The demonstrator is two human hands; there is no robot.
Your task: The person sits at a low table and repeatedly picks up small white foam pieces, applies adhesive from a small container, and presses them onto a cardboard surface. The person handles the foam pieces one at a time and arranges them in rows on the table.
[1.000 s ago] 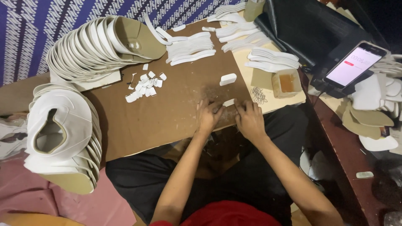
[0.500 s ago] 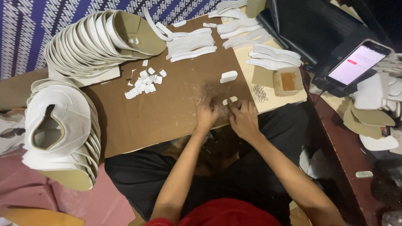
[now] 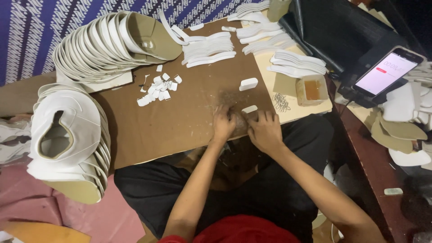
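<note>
My left hand [image 3: 223, 125] and my right hand [image 3: 265, 130] rest close together on the near edge of a brown cardboard work board [image 3: 180, 117], fingers curled down onto a small item between them that I cannot make out. A small white piece [image 3: 249, 109] lies just beyond my fingertips, and another white piece [image 3: 248, 83] sits farther up the board. A scatter of small white cut pieces [image 3: 158, 86] lies left of centre.
Stacks of white and tan shoe uppers fan out at the top left [image 3: 112, 42] and far left [image 3: 67, 135]. White strips [image 3: 209, 47] lie at the back. A small glue tub [image 3: 311, 89], metal clips [image 3: 281, 102] and a phone [image 3: 387, 72] are on the right.
Both hands stay pressed together at the same spot with small finger movements. The view has shifted slightly.
</note>
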